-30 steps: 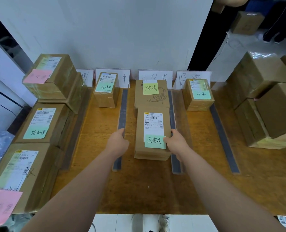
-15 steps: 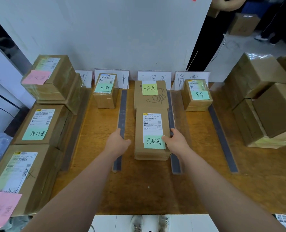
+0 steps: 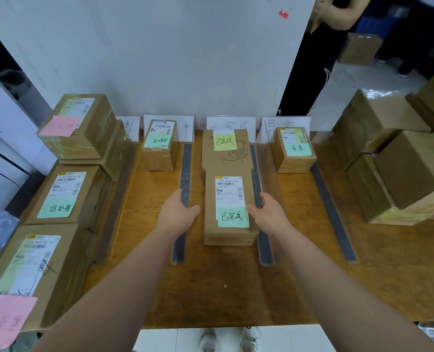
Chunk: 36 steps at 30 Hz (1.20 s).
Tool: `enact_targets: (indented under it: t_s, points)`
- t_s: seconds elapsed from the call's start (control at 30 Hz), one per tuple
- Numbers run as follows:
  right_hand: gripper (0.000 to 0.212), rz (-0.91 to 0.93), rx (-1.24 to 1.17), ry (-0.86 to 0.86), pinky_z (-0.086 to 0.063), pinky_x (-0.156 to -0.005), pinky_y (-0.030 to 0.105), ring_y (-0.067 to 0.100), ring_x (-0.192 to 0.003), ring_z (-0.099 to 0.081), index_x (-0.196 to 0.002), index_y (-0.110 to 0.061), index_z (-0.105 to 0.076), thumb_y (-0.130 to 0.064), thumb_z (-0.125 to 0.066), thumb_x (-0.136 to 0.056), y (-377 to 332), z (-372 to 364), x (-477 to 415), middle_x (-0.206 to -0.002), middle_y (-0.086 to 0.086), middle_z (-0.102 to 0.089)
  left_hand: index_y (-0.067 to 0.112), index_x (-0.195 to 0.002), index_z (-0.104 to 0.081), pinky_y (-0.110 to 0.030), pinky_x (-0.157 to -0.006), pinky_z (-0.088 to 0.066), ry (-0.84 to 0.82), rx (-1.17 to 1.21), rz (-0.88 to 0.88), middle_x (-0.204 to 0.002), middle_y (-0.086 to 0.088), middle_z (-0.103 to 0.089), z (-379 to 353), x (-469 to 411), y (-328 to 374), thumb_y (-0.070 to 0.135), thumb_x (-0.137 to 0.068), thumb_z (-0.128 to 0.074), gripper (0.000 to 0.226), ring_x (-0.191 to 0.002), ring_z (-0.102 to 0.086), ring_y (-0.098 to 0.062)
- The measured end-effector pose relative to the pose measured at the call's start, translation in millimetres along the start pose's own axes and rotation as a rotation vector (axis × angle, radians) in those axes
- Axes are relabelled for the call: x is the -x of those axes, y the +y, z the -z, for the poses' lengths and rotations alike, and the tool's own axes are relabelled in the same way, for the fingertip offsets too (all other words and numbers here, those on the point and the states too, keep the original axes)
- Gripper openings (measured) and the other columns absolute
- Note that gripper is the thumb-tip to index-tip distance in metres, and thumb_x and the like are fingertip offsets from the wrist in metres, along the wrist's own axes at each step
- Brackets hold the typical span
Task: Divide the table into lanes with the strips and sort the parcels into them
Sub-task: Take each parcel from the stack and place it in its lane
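A long brown parcel (image 3: 229,235) with a shipping label and a green note lies in the third lane, against a headset box (image 3: 226,161) behind it. Dark grey strips (image 3: 185,171) (image 3: 264,247) run along both sides of this lane, and another strip (image 3: 334,217) lies further right. My left hand (image 3: 177,214) rests on the left strip, fingers apart, just off the parcel. My right hand (image 3: 266,212) lies against the parcel's right edge, thumb on its top. A small parcel (image 3: 160,158) sits in the second lane and another parcel (image 3: 294,161) in the fourth.
Labelled parcels (image 3: 63,194) with pink and green notes are stacked along the left edge of the wooden table (image 3: 210,288). Plain brown boxes (image 3: 401,171) are piled at the right. White lane signs (image 3: 231,123) lean on the back wall. A person stands at the far right.
Both hands stay beside the front parcel with almost no movement. The view has tilted slightly.
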State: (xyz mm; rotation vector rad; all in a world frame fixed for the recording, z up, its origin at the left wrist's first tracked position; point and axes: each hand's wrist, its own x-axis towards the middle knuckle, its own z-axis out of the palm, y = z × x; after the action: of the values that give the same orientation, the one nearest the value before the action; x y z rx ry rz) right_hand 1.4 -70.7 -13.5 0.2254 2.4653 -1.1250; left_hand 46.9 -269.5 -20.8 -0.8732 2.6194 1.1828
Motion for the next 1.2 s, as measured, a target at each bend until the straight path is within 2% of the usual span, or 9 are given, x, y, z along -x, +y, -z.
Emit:
enact_targets:
  t_s: [0.1, 0.23, 0.33, 0.43, 0.5, 0.8, 0.9, 1.07, 1.2]
  points:
    - [0.065, 0.053, 0.023, 0.049, -0.046, -0.101, 0.039, 0.025, -0.138, -0.039, -0.152, -0.016, -0.024, -0.027, -0.056, -0.096, -5, 10, 8, -0.154, 0.005, -0.036, 0.018, -0.156, -0.024, -0.043, -0.11, -0.038, 0.009, 0.012, -0.072, -0.158, -0.004, -0.033, 9, 7, 13, 0.029, -0.093, -0.064, 0.075, -0.143, -0.035, -0.025]
    - [0.063, 0.138, 0.056, 0.126, -0.037, -0.109, 0.04, 0.023, -0.141, -0.034, -0.152, -0.019, -0.026, -0.026, -0.055, -0.097, -15, 30, 23, -0.156, 0.003, -0.032, 0.016, -0.153, -0.029, -0.037, -0.111, -0.035, 0.051, -0.017, -0.221, -0.157, -0.003, -0.036, 20, 21, 41, 0.032, -0.094, -0.062, 0.07, -0.143, -0.034, -0.022]
    - [0.061, 0.191, 0.086, 0.188, -0.034, -0.11, 0.037, 0.02, -0.141, -0.033, -0.151, -0.021, -0.027, -0.027, -0.055, -0.097, -18, 53, 37, -0.155, 0.0, -0.033, 0.015, -0.142, -0.046, -0.027, -0.094, -0.04, 0.08, -0.036, -0.335, -0.144, -0.002, -0.051, 20, 29, 62, 0.029, -0.095, -0.062, 0.052, -0.132, -0.046, -0.021]
    - [0.06, 0.219, 0.124, 0.249, -0.03, -0.112, 0.036, 0.018, -0.142, -0.031, -0.151, -0.02, -0.028, -0.03, -0.054, -0.097, -10, 81, 51, -0.155, 0.0, -0.032, 0.024, -0.149, -0.038, -0.039, -0.105, -0.044, 0.072, -0.07, -0.427, -0.149, -0.001, -0.047, 9, 38, 85, 0.036, -0.094, -0.061, 0.061, -0.135, -0.044, -0.024]
    - [0.058, 0.22, 0.136, 0.301, -0.03, -0.112, 0.035, 0.017, -0.141, -0.033, -0.15, -0.02, -0.03, -0.031, -0.054, -0.097, 0, 103, 60, -0.154, 0.0, -0.035, 0.022, -0.152, -0.034, -0.046, -0.114, -0.035, 0.043, -0.078, -0.472, -0.154, -0.001, -0.041, -2, 52, 106, 0.036, -0.096, -0.057, 0.062, -0.14, -0.038, -0.024]
    - [0.053, 0.151, 0.129, 0.512, -0.031, -0.108, 0.029, 0.017, -0.137, -0.037, -0.147, -0.017, -0.036, -0.031, -0.052, -0.098, 64, 226, 90, -0.151, -0.001, -0.039, 0.024, -0.148, -0.042, -0.041, -0.112, -0.039, -0.088, -0.074, -0.719, -0.149, 0.003, -0.045, -77, 111, 214, 0.038, -0.097, -0.052, 0.053, -0.135, -0.044, -0.019]
    - [0.056, 0.091, 0.105, 0.556, -0.034, -0.108, 0.034, 0.02, -0.137, -0.038, -0.148, -0.018, -0.035, -0.035, -0.051, -0.098, 91, 277, 92, -0.151, 0.001, -0.039, 0.022, -0.147, -0.043, -0.034, -0.108, -0.036, -0.124, -0.084, -0.794, -0.149, 0.002, -0.046, -113, 128, 258, 0.038, -0.098, -0.051, 0.053, -0.133, -0.044, -0.016]
    - [0.05, 0.082, 0.068, 0.61, -0.039, -0.1, 0.031, 0.023, -0.128, -0.048, -0.144, -0.017, -0.042, -0.032, -0.053, -0.097, 132, 370, 84, -0.143, 0.002, -0.049, 0.021, -0.148, -0.042, -0.028, -0.102, -0.036, -0.174, -0.021, -0.792, -0.147, 0.003, -0.047, -168, 155, 340, 0.037, -0.099, -0.052, 0.053, -0.129, -0.047, -0.013]
    - [0.051, 0.098, 0.031, 0.624, -0.037, -0.106, 0.034, 0.022, -0.131, -0.045, -0.144, -0.018, -0.042, -0.035, -0.052, -0.097, 161, 438, 66, -0.147, 0.002, -0.045, 0.019, -0.146, -0.044, -0.024, -0.089, -0.036, -0.197, 0.048, -0.751, -0.142, 0.0, -0.052, -206, 164, 406, 0.035, -0.099, -0.053, 0.051, -0.116, -0.051, -0.013]
